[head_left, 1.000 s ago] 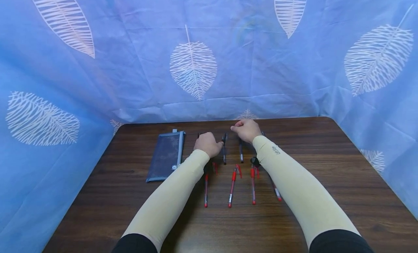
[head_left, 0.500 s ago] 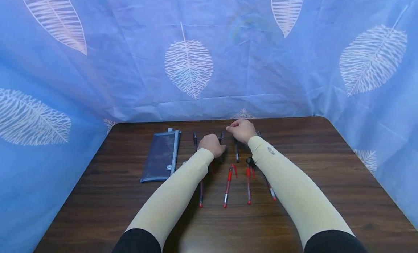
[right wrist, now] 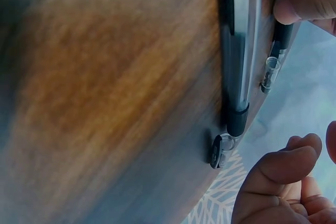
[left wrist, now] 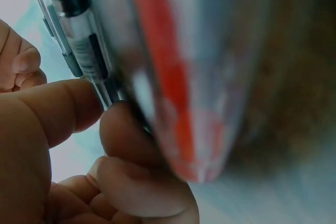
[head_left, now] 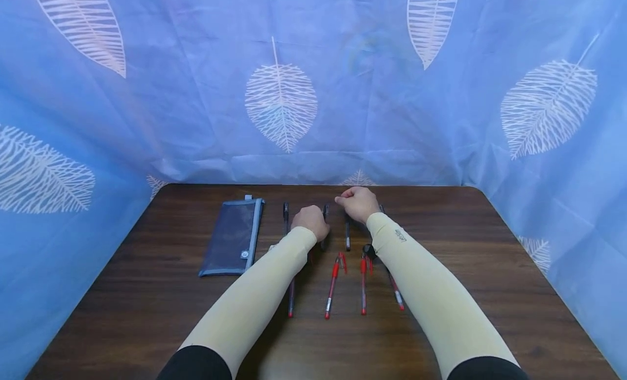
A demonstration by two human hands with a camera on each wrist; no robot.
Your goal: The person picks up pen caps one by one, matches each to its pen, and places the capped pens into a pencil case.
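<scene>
In the head view my left hand (head_left: 309, 222) is over a black pen (head_left: 325, 211) in the back row. The left wrist view shows its thumb and index finger pinching the clear barrel of that black pen (left wrist: 86, 45). Just to the right, my right hand (head_left: 360, 204) hovers above another black pen (head_left: 348, 237). Its fingers are loosely bent, with nothing visible between them. In the right wrist view a black pen (right wrist: 239, 77) lies close beside that hand, a clear-ended clip part at its tip. My left thumb (right wrist: 310, 1) shows at the upper right there.
A dark mesh pouch (head_left: 227, 236) with blue edging lies left of the hands. Several red pens, one of them a red pen (head_left: 332, 287), lie in a front row below the black ones. The brown table (head_left: 441, 216) meets a blue leaf-print cloth (head_left: 206, 97) behind.
My left hand has shifted right along the back row and uncovered the leftmost black pen. My right hand keeps nearly its place. The whole view has shifted slightly.
</scene>
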